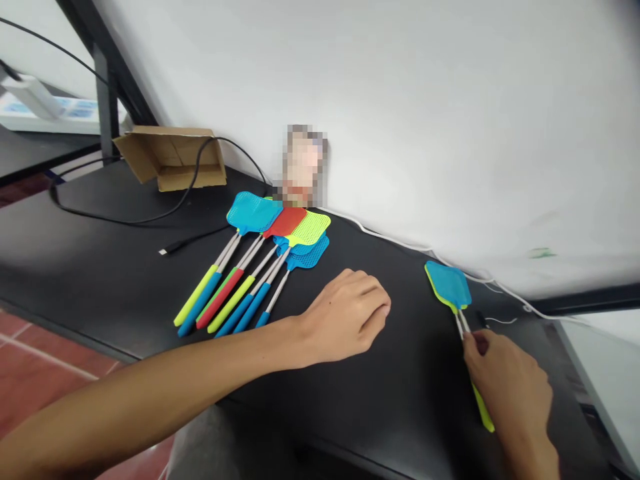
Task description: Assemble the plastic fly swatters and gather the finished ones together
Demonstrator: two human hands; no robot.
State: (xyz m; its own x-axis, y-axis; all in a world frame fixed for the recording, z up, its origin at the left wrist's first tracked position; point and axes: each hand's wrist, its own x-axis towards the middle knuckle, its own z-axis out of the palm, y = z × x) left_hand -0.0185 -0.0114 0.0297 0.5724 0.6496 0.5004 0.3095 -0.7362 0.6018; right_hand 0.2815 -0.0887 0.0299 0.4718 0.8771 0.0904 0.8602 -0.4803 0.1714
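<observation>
My right hand (510,383) grips the thin metal shafts of a small stack of fly swatters. A blue fly swatter head (449,283) lies over a yellow-green one, and a yellow-green handle (483,407) shows below my fingers. Over the middle of the table my left hand (350,313) is curled into a loose fist, back of the hand up, with nothing sticking out of it. Beyond my left forearm, several fly swatters lie fanned in an overlapping pile, among them a blue head (254,213), a red head (287,221) and a yellow-green head (311,228).
An open cardboard box (193,157) stands at the back left of the black table (110,267). A black cable (135,220) loops in front of it. A phone-like item (304,163), blurred out, leans on the white wall. A white cable (380,235) runs along the wall's base.
</observation>
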